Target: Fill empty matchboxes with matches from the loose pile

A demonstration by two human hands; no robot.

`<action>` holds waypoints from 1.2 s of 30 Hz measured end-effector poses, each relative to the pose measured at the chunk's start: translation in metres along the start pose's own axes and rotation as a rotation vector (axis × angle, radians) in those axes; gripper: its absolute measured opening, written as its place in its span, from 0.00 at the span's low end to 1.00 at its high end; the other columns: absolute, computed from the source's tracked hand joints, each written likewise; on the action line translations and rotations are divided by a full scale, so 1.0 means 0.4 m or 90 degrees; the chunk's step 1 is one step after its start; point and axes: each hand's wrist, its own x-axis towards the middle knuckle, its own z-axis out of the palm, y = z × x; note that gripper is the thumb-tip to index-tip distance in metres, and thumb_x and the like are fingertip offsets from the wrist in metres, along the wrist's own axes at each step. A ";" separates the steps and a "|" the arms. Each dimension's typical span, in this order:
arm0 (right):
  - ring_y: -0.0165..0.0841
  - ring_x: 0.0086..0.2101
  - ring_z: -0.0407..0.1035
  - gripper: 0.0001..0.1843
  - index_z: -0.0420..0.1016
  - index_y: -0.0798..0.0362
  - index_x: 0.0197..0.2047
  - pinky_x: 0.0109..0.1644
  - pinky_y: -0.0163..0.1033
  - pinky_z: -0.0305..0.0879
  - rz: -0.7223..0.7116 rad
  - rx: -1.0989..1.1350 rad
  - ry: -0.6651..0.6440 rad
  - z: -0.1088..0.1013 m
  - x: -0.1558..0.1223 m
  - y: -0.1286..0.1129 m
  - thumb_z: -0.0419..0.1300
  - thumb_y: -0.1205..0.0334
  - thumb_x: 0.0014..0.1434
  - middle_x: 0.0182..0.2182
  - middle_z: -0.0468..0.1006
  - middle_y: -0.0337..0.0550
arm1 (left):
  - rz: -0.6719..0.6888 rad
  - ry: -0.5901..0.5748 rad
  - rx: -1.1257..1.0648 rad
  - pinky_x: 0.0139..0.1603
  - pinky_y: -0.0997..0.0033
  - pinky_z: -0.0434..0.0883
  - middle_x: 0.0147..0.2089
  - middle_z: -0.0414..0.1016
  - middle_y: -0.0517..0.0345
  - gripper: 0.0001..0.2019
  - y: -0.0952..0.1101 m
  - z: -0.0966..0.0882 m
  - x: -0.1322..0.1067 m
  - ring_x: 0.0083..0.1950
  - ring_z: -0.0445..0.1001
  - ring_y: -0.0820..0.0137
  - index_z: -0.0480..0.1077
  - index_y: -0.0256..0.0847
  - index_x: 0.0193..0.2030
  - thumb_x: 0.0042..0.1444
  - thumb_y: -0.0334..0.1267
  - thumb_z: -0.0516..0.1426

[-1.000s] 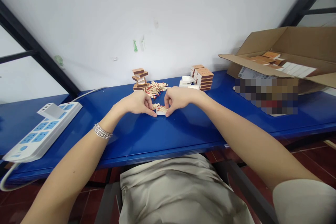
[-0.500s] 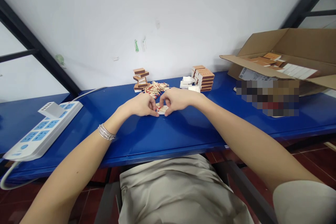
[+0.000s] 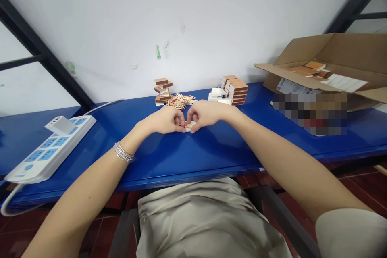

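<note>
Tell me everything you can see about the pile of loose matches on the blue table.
The pile of loose matches is a criss-crossed heap of pale wooden sticks with red tips, lying on the glossy blue table. It sits beyond the person's left hand and right hand, against the foot of a stack of brown matchboxes on its left. Neither hand touches it.

Left hand (image 3: pixel 165 120) and right hand (image 3: pixel 206 115) close together. Straight ahead, loose matchsticks (image 3: pixel 180 101) block path; left matchbox stack (image 3: pixel 161 92) and right matchbox stack (image 3: pixel 234 90) flank them. Well past left hand, power strip (image 3: pixel 50 149); well past right hand, cardboard box (image 3: pixel 320 60). Blue tabletop (image 3: pixel 169 157) gives passage toward body.
</note>
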 end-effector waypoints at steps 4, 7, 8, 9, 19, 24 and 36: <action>0.32 0.28 0.70 0.26 0.81 0.51 0.39 0.32 0.35 0.59 0.001 -0.004 0.008 0.001 0.000 -0.001 0.69 0.44 0.39 0.28 0.79 0.40 | 0.006 0.005 0.024 0.27 0.74 0.63 0.27 0.75 0.58 0.13 0.005 -0.002 -0.001 0.27 0.70 0.72 0.72 0.37 0.31 0.44 0.45 0.64; 0.32 0.28 0.70 0.26 0.81 0.51 0.39 0.32 0.34 0.59 0.001 -0.012 0.016 0.000 0.000 0.002 0.68 0.44 0.39 0.28 0.79 0.40 | -0.004 0.024 0.030 0.26 0.74 0.62 0.26 0.73 0.60 0.18 -0.003 0.000 -0.001 0.26 0.69 0.72 0.70 0.38 0.33 0.40 0.48 0.66; 0.32 0.29 0.70 0.26 0.81 0.52 0.38 0.32 0.35 0.59 0.002 -0.017 0.017 0.001 0.001 0.002 0.68 0.44 0.40 0.28 0.79 0.40 | -0.002 0.031 0.031 0.26 0.74 0.61 0.27 0.73 0.61 0.20 -0.008 0.001 0.000 0.26 0.68 0.72 0.69 0.38 0.35 0.39 0.48 0.67; 0.32 0.29 0.70 0.25 0.81 0.52 0.38 0.31 0.35 0.58 0.004 -0.024 0.018 0.001 0.001 0.001 0.68 0.44 0.40 0.28 0.79 0.41 | 0.003 0.036 0.034 0.26 0.74 0.61 0.27 0.72 0.61 0.21 -0.013 0.003 0.001 0.27 0.68 0.72 0.69 0.38 0.36 0.39 0.48 0.67; 0.31 0.27 0.70 0.22 0.80 0.52 0.38 0.30 0.34 0.58 -0.030 0.005 0.018 -0.001 -0.002 0.001 0.67 0.47 0.42 0.27 0.79 0.39 | 0.023 0.033 0.046 0.28 0.73 0.61 0.29 0.72 0.60 0.19 -0.008 0.008 0.004 0.28 0.67 0.72 0.69 0.38 0.33 0.40 0.48 0.66; 0.32 0.28 0.70 0.23 0.80 0.52 0.38 0.31 0.34 0.58 -0.028 0.005 0.010 -0.010 -0.004 0.020 0.68 0.47 0.41 0.29 0.79 0.39 | 0.006 0.011 0.015 0.29 0.73 0.64 0.29 0.74 0.58 0.15 -0.013 -0.009 -0.002 0.28 0.70 0.72 0.71 0.37 0.32 0.43 0.45 0.65; 0.33 0.32 0.70 0.42 0.71 0.52 0.50 0.31 0.34 0.59 0.039 0.022 -0.020 -0.003 0.005 0.039 0.73 0.45 0.31 0.37 0.78 0.41 | -0.013 -0.071 -0.009 0.31 0.73 0.69 0.30 0.79 0.54 0.10 -0.035 -0.023 -0.001 0.29 0.74 0.71 0.75 0.36 0.34 0.49 0.41 0.63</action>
